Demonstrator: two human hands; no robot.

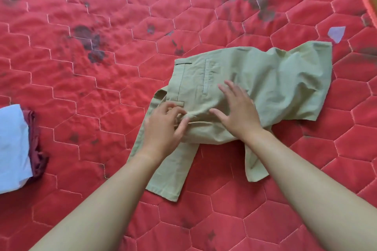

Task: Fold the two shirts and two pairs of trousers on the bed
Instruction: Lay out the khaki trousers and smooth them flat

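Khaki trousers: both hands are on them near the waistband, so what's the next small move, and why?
Probably smooth the bunched cloth flat. The left hand pinches a ridge of fabric on the khaki trousers, while the right hand lies open beside it. Wrinkles run across the seat, and two ends stick out unevenly below.

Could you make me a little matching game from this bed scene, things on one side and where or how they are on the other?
Things:
1. khaki trousers
2. white garment
3. left hand
4. right hand

States:
A. lies flat, open on the cloth
B. pinches a crease
C. half folded, mid-bed
D. folded at left edge

Pairs: 1-C, 2-D, 3-B, 4-A
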